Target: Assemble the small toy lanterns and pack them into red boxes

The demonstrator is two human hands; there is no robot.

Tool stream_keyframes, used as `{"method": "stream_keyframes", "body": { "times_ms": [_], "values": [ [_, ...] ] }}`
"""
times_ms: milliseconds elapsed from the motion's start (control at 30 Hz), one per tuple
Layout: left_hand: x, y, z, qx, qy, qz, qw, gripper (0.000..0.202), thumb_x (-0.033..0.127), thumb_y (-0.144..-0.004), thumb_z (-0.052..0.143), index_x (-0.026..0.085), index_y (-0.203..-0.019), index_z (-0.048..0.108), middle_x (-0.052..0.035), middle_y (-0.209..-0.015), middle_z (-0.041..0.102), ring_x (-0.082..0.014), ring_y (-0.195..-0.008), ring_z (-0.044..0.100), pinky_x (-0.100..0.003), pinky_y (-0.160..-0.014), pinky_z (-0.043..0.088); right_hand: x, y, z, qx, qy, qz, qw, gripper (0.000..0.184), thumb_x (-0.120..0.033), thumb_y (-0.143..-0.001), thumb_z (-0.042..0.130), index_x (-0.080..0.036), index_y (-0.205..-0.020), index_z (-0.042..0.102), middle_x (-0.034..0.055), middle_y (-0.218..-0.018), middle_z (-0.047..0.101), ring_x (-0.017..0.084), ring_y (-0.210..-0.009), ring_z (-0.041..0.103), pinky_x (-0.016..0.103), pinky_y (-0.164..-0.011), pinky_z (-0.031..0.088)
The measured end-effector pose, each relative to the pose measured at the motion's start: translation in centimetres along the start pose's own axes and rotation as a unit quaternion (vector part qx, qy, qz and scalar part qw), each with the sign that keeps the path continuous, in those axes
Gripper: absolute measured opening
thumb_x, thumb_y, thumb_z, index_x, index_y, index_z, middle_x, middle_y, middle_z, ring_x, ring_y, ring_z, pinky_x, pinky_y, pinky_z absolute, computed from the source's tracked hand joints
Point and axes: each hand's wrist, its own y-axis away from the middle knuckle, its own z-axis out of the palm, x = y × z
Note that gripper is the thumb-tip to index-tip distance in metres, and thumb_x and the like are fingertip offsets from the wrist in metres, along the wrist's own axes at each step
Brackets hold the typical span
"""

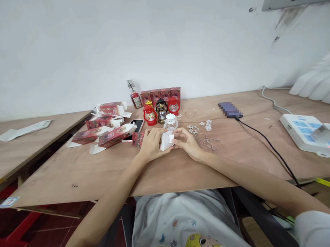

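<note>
My left hand is wrapped round a small red cardboard box that lies on its side, its white flaps facing right. The fingers of my right hand pinch a white flap at that end of the box. Just behind my hands stands a small white lantern. Red lanterns and a dark bronze lantern are grouped behind it. To the right of my right hand lie bent wire pieces and several coin cells.
Several red boxes with open flaps lie at the left, near a phone. Upright red boxes line the wall. A second phone is cabled at the right, near a white power strip. The tabletop ends close to my body.
</note>
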Motion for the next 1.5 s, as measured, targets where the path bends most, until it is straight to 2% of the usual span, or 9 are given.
{"method": "stream_keyframes", "body": {
  "times_ms": [300, 500, 633, 800, 900, 1000, 1133, 1200, 1500],
  "values": [
    [0.0, 0.2, 0.2, 0.014, -0.036, 0.015, 0.999, 0.049, 0.045, -0.073, 0.065, 0.018, -0.111, 0.047, -0.0087, -0.100, 0.068, -0.0238, -0.091, 0.062, -0.038, -0.079, 0.039, 0.0, -0.2, -0.3, -0.024, 0.021, 0.016, 0.999, 0.047, -0.034, -0.054, 0.084, -0.024, -0.089, 0.055, -0.0026, -0.086, 0.059, 0.011, -0.073, 0.061, 0.027, -0.063, 0.057],
    [0.4, 0.3, 0.3, 0.041, 0.014, 0.033, 0.999, 0.051, 0.048, -0.071, 0.067, 0.021, -0.109, 0.048, -0.0085, -0.101, 0.067, -0.0244, -0.092, 0.063, -0.039, -0.081, 0.040, 0.3, -0.2, -0.5, -0.050, 0.010, 0.009, 0.999, 0.063, -0.029, -0.051, 0.085, -0.028, -0.106, 0.054, -0.0032, -0.087, 0.062, 0.011, -0.073, 0.061, 0.024, -0.063, 0.055],
    [0.4, 0.6, 0.5, 0.048, 0.038, 0.029, 0.998, 0.054, 0.055, -0.066, 0.069, 0.024, -0.106, 0.050, -0.0073, -0.101, 0.066, -0.0250, -0.097, 0.061, -0.042, -0.089, 0.037, 0.1, -0.2, -0.5, -0.094, 0.009, -0.021, 0.995, 0.060, -0.029, -0.053, 0.085, -0.027, -0.107, 0.058, 0.0019, -0.113, 0.061, 0.016, -0.099, 0.058, 0.028, -0.080, 0.054],
    [1.3, 0.6, 0.0, 0.109, 0.019, -0.060, 0.992, 0.055, 0.064, -0.070, 0.058, 0.026, -0.109, 0.053, -0.0110, -0.119, 0.056, -0.0315, -0.119, 0.047, -0.051, -0.100, 0.028, 0.1, 0.0, -0.2, -0.051, 0.074, -0.133, 0.987, 0.051, -0.034, -0.056, 0.084, -0.027, -0.100, 0.059, 0.0017, -0.109, 0.059, 0.017, -0.103, 0.058, 0.033, -0.088, 0.052],
    [1.4, 0.3, -0.3, 0.159, 0.051, -0.169, 0.972, 0.063, 0.068, -0.076, 0.047, 0.024, -0.121, 0.049, -0.0142, -0.135, 0.041, -0.0331, -0.129, 0.036, -0.051, -0.102, 0.030, 0.0, 0.2, -0.5, -0.004, 0.179, -0.243, 0.953, 0.041, -0.034, -0.066, 0.079, -0.028, -0.102, 0.060, 0.0048, -0.122, 0.051, 0.020, -0.117, 0.052, 0.036, -0.090, 0.052],
    [0.9, 0.2, 0.2, 0.138, 0.197, -0.212, 0.947, 0.064, 0.065, -0.082, 0.043, 0.023, -0.129, 0.037, -0.0156, -0.132, 0.044, -0.0276, -0.116, 0.050, -0.044, -0.092, 0.043, -0.2, 0.2, -1.2, 0.034, 0.334, -0.336, 0.880, 0.022, -0.027, -0.079, 0.066, -0.028, -0.101, 0.062, 0.0067, -0.128, 0.046, 0.022, -0.125, 0.046, 0.043, -0.097, 0.048],
    [0.4, -0.1, 1.0, 0.121, 0.292, -0.237, 0.918, 0.064, 0.057, -0.078, 0.057, 0.022, -0.125, 0.031, -0.0139, -0.123, 0.053, -0.0234, -0.107, 0.057, -0.037, -0.084, 0.049, -0.3, 0.1, -1.8, -0.045, 0.499, -0.418, 0.758, 0.015, -0.019, -0.085, 0.054, -0.027, -0.091, 0.066, 0.0062, -0.125, 0.052, 0.023, -0.124, 0.044, 0.049, -0.103, 0.041],
    [0.5, -0.1, 1.1, 0.124, 0.284, -0.258, 0.915, 0.065, 0.051, -0.073, 0.064, 0.022, -0.122, 0.032, -0.0126, -0.121, 0.054, -0.0230, -0.107, 0.058, -0.036, -0.084, 0.049, -0.4, 0.2, -1.7, -0.076, 0.537, -0.432, 0.720, 0.014, -0.023, -0.084, 0.056, -0.026, -0.094, 0.066, 0.0071, -0.123, 0.056, 0.024, -0.123, 0.045, 0.048, -0.102, 0.041],
    [1.8, 0.4, 1.9, -0.025, 0.320, -0.195, 0.927, 0.077, 0.036, -0.062, 0.074, 0.022, -0.124, 0.033, -0.0120, -0.118, 0.059, -0.0260, -0.102, 0.062, -0.042, -0.085, 0.052, -1.2, 0.7, -1.9, 0.013, 0.567, -0.429, 0.703, 0.043, -0.038, -0.080, 0.055, -0.025, -0.120, 0.054, 0.0084, -0.132, 0.054, 0.029, -0.130, 0.043, 0.054, -0.110, 0.028]
  ]
}}
